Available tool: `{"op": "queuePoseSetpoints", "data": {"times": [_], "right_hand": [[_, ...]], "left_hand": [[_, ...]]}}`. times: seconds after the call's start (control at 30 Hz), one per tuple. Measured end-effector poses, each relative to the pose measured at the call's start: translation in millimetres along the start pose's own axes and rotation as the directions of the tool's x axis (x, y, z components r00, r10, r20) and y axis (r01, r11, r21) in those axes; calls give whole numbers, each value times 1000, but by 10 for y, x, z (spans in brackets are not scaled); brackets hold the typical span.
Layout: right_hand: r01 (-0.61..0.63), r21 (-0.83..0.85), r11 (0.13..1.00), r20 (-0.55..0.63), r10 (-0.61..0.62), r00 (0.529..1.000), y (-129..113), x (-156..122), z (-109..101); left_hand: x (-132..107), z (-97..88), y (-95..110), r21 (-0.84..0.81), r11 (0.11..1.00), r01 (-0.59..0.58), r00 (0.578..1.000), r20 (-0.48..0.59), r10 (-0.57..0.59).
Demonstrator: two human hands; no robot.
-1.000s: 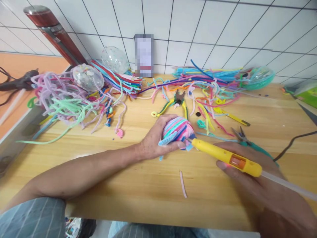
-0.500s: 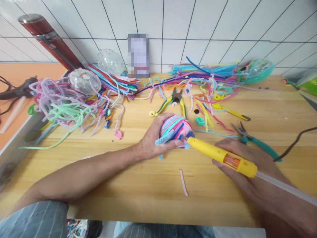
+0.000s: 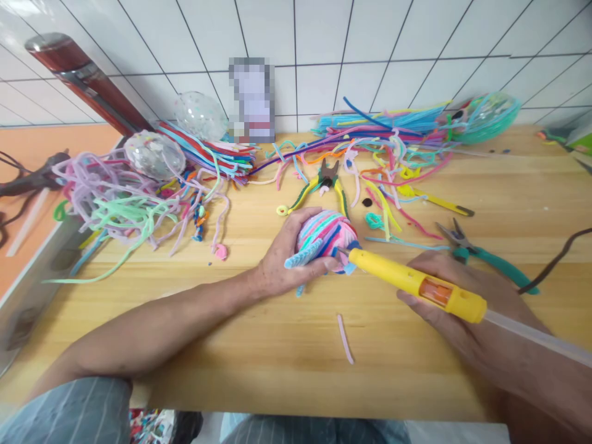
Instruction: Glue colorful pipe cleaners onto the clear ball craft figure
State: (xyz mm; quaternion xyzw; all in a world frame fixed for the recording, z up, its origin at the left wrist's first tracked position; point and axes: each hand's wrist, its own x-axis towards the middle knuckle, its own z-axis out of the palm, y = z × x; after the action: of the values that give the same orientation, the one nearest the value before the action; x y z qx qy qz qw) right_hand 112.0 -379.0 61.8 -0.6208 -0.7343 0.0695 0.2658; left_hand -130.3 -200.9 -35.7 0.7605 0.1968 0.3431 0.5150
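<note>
My left hand is wrapped round a ball of coloured pipe cleaners, striped in pink, blue and mint, with a light blue twisted piece sticking out towards me. In my right hand is a yellow hot glue gun, with a long clear glue stick running out of its back end. Its metal nozzle points left and meets, or nearly meets, the ball's right side by my left thumb. The fingers under the gun are partly hidden.
Yellow-green pliers lie beyond the ball, teal pliers at right. Tangled pipe cleaners and a clear ball sit at left. A pink piece lies nearer me. A phone leans on the tiled wall.
The view has shifted slightly. Both hands keep their hold, and the glue gun's nozzle stays at the right side of the ball.
</note>
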Motion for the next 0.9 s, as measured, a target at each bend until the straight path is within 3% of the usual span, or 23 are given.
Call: {"op": "queuePoseSetpoints", "data": {"times": [0.4,0.63,0.9], "right_hand": [[-52,18,998,19,51,998,72,-99,47],[6,-11,1000,25,-6,1000,84,-83,43],[-47,7,999,-7,47,999,-4,17,-2]], "left_hand": [[0,3,6,-21,1000,9,1000,-4,-9],[13,10,32,-35,999,0,1000,-3,0],[-14,-5,0,13,1000,-4,1000,0,4]]}}
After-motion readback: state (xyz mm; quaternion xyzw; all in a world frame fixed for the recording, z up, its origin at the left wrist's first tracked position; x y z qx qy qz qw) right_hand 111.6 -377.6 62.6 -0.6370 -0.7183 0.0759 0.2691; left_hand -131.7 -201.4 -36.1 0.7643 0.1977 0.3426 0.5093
